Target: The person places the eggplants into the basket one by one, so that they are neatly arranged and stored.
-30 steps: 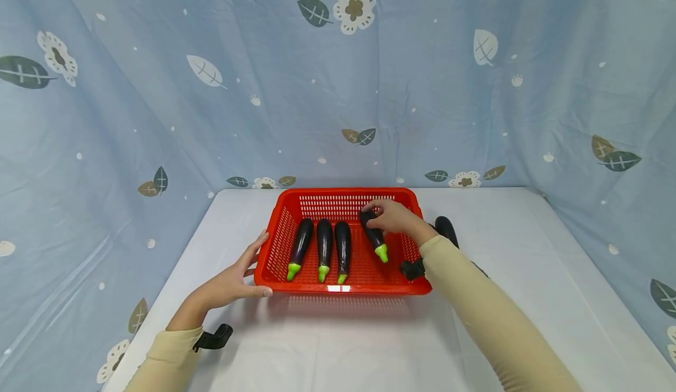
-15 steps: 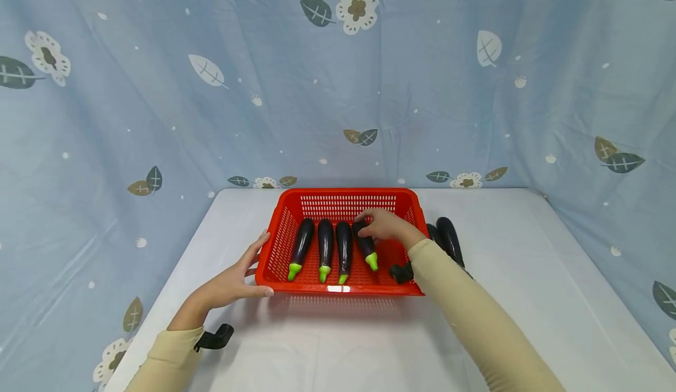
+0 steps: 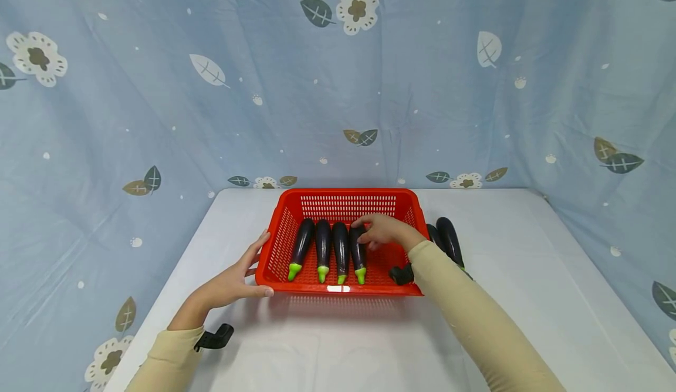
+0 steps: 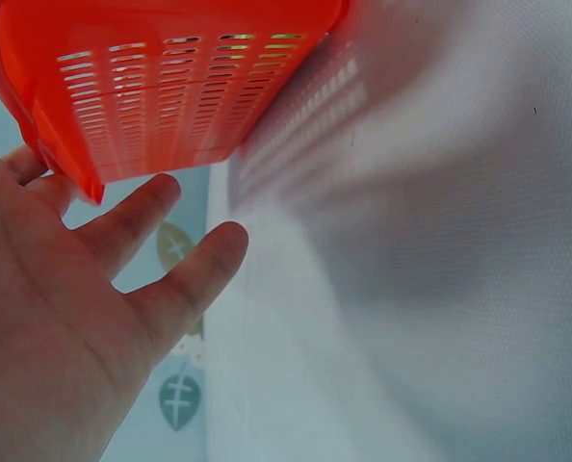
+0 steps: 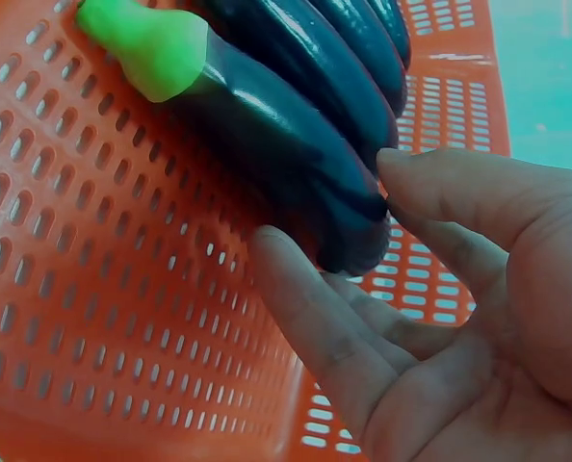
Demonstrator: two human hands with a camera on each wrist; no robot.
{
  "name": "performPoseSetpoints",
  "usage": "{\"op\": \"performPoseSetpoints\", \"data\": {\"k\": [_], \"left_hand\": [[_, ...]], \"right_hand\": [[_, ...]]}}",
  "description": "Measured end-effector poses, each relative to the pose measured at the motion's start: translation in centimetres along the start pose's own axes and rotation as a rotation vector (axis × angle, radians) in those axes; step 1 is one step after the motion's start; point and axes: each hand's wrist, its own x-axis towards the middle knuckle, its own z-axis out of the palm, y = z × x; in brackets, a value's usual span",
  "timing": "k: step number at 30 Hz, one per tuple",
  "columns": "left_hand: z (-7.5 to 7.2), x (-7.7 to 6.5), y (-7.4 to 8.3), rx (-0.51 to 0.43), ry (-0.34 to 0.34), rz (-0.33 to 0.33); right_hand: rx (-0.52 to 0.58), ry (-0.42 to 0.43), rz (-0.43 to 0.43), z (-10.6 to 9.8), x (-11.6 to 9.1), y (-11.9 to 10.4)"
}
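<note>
A red plastic basket (image 3: 348, 192) with slotted walls sits on the white table. Inside, several dark purple eggplants with green stem ends lie side by side, stems toward the front. My right hand (image 3: 388, 231) reaches over the right side and holds the far end of the rightmost eggplant (image 3: 358, 260). In the right wrist view the thumb (image 5: 435, 183) and fingers span that eggplant's rounded end (image 5: 296, 173). My left hand (image 3: 227, 286) touches the basket's left front corner, and its fingers (image 4: 195, 279) are extended in the left wrist view.
More eggplants (image 3: 449, 239) lie on the table just right of the basket, partly hidden by the right forearm. A patterned blue curtain (image 3: 338, 87) hangs behind and at both sides of the white table (image 3: 538, 286).
My right hand has brought the eggplant leftward and straightened it beside the others. The second and third eggplants have shifted slightly left. My left hand stays at the basket corner.
</note>
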Motion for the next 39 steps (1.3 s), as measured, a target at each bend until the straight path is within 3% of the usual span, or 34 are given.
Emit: {"op": "performPoseSetpoints", "data": {"k": [8, 22, 30, 39], "left_hand": [[0.1, -0.1, 0.2, -0.009, -0.001, -0.010], [0.0, -0.1, 0.1, -0.001, 0.002, -0.011], [0.0, -0.1, -0.1, 0.002, 0.000, 0.001], [0.0, 0.0, -0.5, -0.009, -0.003, 0.008]], "right_hand": [[0.007, 0.020, 0.003, -0.3, -0.6, -0.1], [0.040, 0.063, -0.100, -1.6, -2.4, -0.7], [-0.022, 0.104, -0.138, -2.4, -3.3, -0.1], [-0.008, 0.130, -0.145, -3.6, -4.3, 0.9]]}}
